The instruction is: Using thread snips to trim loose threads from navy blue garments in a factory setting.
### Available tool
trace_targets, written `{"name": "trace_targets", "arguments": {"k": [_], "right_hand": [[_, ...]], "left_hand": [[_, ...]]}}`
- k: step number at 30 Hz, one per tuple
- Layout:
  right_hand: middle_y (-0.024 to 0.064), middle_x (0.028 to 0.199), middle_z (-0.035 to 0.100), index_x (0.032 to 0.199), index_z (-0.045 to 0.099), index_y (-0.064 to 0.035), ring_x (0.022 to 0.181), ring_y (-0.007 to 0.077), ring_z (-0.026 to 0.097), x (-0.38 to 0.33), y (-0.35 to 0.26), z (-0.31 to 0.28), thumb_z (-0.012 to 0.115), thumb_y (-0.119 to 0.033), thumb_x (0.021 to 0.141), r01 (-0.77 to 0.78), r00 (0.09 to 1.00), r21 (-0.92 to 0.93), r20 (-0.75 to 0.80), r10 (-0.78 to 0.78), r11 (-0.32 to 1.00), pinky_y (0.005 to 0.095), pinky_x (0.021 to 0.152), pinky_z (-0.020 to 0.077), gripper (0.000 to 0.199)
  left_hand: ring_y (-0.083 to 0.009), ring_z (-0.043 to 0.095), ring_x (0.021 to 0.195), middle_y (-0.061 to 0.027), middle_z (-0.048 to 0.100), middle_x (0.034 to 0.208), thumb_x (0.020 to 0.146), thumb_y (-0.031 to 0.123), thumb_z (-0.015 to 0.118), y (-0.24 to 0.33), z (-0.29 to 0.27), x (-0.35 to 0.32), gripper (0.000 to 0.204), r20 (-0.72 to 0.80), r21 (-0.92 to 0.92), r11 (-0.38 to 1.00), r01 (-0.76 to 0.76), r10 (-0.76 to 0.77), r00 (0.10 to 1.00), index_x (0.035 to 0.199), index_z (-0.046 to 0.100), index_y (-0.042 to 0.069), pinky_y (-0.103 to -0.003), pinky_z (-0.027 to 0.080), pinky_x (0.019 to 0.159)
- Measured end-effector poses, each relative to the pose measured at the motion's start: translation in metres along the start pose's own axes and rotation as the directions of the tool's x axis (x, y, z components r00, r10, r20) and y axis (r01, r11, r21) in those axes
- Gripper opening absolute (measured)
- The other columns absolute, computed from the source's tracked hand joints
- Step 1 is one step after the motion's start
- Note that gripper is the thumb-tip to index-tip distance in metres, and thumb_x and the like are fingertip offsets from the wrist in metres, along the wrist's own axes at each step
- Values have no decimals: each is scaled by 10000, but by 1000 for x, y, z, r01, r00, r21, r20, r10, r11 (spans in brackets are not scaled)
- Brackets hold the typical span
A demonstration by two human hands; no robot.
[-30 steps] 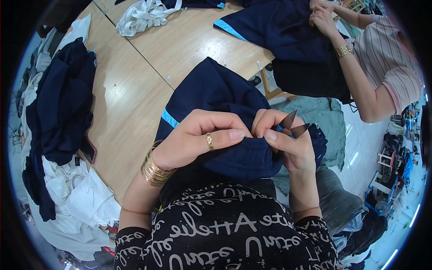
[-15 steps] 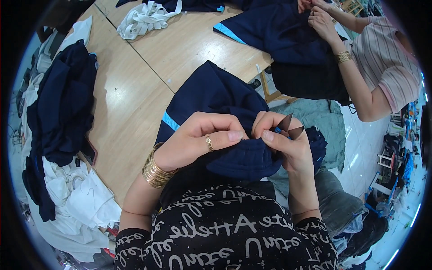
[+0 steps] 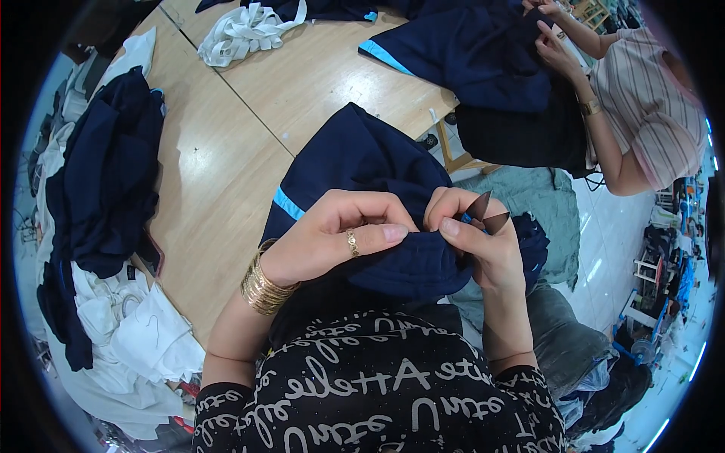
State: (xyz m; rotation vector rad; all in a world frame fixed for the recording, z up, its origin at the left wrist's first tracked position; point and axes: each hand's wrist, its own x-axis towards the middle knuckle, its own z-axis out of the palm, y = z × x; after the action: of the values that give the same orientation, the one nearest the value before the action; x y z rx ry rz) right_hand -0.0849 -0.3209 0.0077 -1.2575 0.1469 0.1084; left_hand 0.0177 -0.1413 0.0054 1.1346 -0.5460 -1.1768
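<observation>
A navy garment (image 3: 362,155) with a light blue stripe lies over the table edge and comes toward me. My left hand (image 3: 332,230) pinches the top edge of its gathered, stitched waistband (image 3: 411,264) between thumb and forefinger. Close beside it, my right hand (image 3: 479,238) pinches the same edge. Thread snips (image 3: 495,219) are tucked in the right hand, their two pointed blades sticking up apart behind the thumb; a bit of blue shows at their base. The other fingers of both hands are mostly hidden by the cloth and the hands themselves.
The wooden table (image 3: 219,151) has a dark seam. On it are white elastic strips (image 3: 245,34) and another striped navy garment (image 3: 461,53), handled by a co-worker (image 3: 642,113). Navy clothes (image 3: 106,174) and white cloth (image 3: 151,332) pile at left, grey-green fabric (image 3: 544,219) at right.
My hands keep their pinch on the waistband with hardly any shift. The co-worker's hands have moved a little to the right, drawing up dark cloth.
</observation>
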Motion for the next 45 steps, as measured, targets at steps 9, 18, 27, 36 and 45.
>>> {"name": "trace_targets", "arguments": {"k": [9, 18, 27, 36, 45], "right_hand": [[-11, 740, 516, 790, 575, 5, 710, 46, 459, 0, 7, 6, 568, -87, 828, 46, 994, -57, -96, -51, 997, 186, 661, 349, 100], [-10, 776, 538, 829, 583, 13, 736, 42, 464, -1, 10, 12, 561, -94, 843, -5, 983, 11, -185, 7, 1000, 184, 683, 357, 110], [66, 748, 548, 955, 602, -84, 630, 195, 558, 1, -19, -5, 664, -200, 751, 215, 945, -904, 97, -312, 371, 246, 545, 420, 243], [56, 752, 576, 856, 559, -49, 588, 180, 541, 11, -61, -3, 705, -319, 679, 379, 916, -922, 362, -176, 79, 284, 503, 407, 354], [35, 615, 483, 736, 505, -85, 569, 195, 524, 20, -64, -3, 645, -301, 742, 429, 892, -891, 443, -88, -147, 308, 497, 406, 257]], "left_hand": [[-96, 524, 920, -18, 544, 929, 732, 46, 688, -14, 0, 2, 259, -11, 36, 975, -219, 219, 976, 963, 573, 22, -221, 427, 775], [-118, 581, 798, -46, 619, 850, 730, -7, 674, -18, -4, 6, 137, -23, 333, 874, -353, 381, 924, 848, 611, 24, -234, 463, 736], [-25, 554, 753, -13, 621, 829, 835, 84, 603, -31, -16, 8, 81, -170, -17, 977, -211, 205, 964, 874, 576, 19, -163, 432, 663], [8, 486, 691, 39, 572, 772, 864, 154, 581, -30, -18, 12, 118, -119, -9, 981, -191, 189, 975, 876, 555, 40, -147, 384, 617], [11, 478, 676, 44, 566, 759, 865, 168, 581, -30, -17, 16, 125, -81, -21, 985, -171, 169, 982, 881, 560, 45, -149, 372, 598]]}}
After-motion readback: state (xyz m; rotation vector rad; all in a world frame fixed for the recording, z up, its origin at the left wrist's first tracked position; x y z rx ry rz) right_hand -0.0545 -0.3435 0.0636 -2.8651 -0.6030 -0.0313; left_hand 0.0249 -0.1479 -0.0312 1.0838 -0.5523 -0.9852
